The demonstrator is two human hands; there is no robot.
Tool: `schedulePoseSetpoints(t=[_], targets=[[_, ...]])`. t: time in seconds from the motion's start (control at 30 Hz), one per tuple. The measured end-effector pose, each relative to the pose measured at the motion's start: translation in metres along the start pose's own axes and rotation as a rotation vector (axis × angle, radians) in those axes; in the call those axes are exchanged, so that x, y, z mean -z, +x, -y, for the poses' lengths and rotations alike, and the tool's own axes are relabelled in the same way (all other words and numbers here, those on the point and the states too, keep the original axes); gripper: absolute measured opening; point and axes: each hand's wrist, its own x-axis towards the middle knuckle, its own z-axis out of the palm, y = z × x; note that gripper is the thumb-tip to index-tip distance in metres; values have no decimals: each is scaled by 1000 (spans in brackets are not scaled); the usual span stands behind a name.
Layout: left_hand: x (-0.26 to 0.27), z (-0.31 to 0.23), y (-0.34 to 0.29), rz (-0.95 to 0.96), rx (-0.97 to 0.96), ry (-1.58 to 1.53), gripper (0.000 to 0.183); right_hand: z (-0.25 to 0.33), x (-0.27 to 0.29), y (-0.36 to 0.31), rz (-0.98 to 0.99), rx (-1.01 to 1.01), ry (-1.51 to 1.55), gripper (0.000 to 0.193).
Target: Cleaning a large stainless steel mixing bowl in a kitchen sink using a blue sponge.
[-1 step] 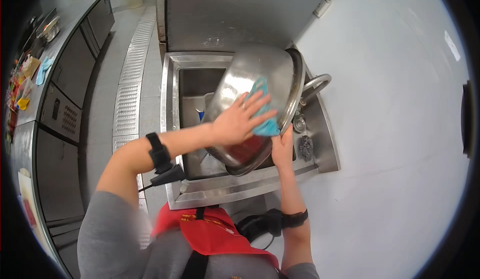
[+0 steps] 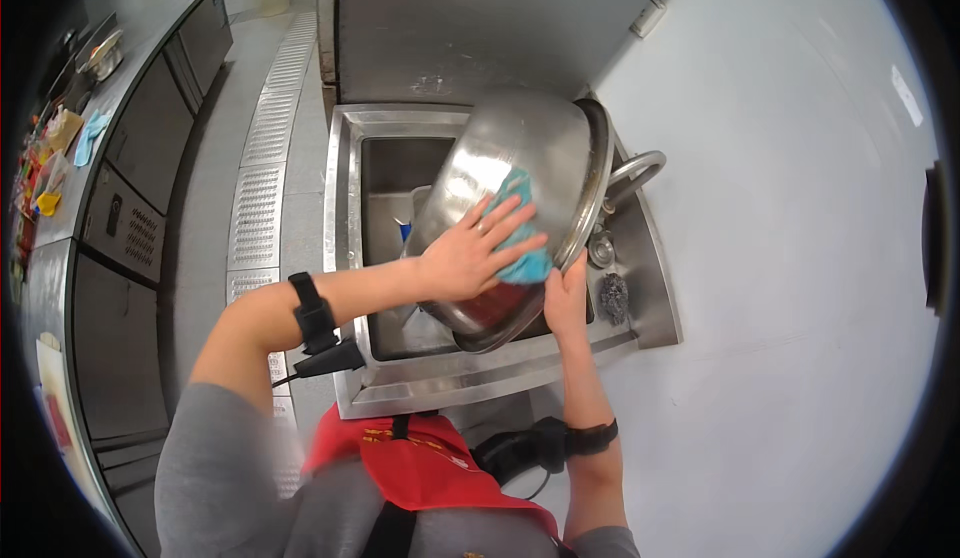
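Observation:
A large stainless-steel basin [image 2: 500, 138] is tipped on its side over the sink [image 2: 345, 248], its rim facing right and its curved outer side up. Fingers spread, my left hand [image 2: 470, 256] lies flat on that outer side, pressing a blue cloth [image 2: 522, 266] against the metal. The cloth shows between and beyond the fingers. My right hand [image 2: 566, 296] grips the basin's rim at its lower right, the thumb up near the cloth. Inside the basin is out of sight.
A curved faucet [image 2: 636, 165] rises right of the basin. A dark wire scourer [image 2: 613, 298] lies on the sink's right ledge. Something with a blue part [image 2: 404, 229] is in the sink. A white wall [image 2: 780, 288] stands right, a steel counter [image 2: 120, 148] left, beyond a floor grate [image 2: 258, 198].
My left hand and the blue cloth have slid slightly down and left over the basin's side. The basin and my right hand stay nearly in place.

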Motion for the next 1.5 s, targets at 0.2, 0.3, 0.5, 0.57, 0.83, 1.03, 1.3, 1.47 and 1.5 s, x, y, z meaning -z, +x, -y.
schedulePoseSetpoints(t=[0.2, 0.3, 0.5, 0.57, 0.83, 1.03, 1.3, 1.47, 1.5], targets=[[20, 59, 8, -69, 184, 173, 74, -6, -24, -30, 35, -2, -103, 36], [30, 121, 32, -69, 484, -188, 58, -19, -43, -57, 44, 16, -162, 36], [-3, 97, 14, -277, 501, -272, 57, -35, -44, -90, 117, -173, -117, 39], [6, 58, -24, -208, 339, -70, 70, -28, -38, -79, 152, -86, 12, 38], [3, 14, -15, -41, 60, 28, 72, -21, -35, -49, 0, 16, -18, 44], [17, 105, 112, -68, 349, -135, 48, -34, -52, -91, 74, -152, -95, 45], [3, 68, 63, -151, 205, -28, 62, -15, -14, -43, -11, -88, 169, 31], [-17, 7, -45, -137, 170, -165, 79, -6, -10, -13, -25, -58, 72, 34], [-19, 12, -58, -137, 185, -156, 79, -9, -17, -20, -1, -6, -21, 36]])
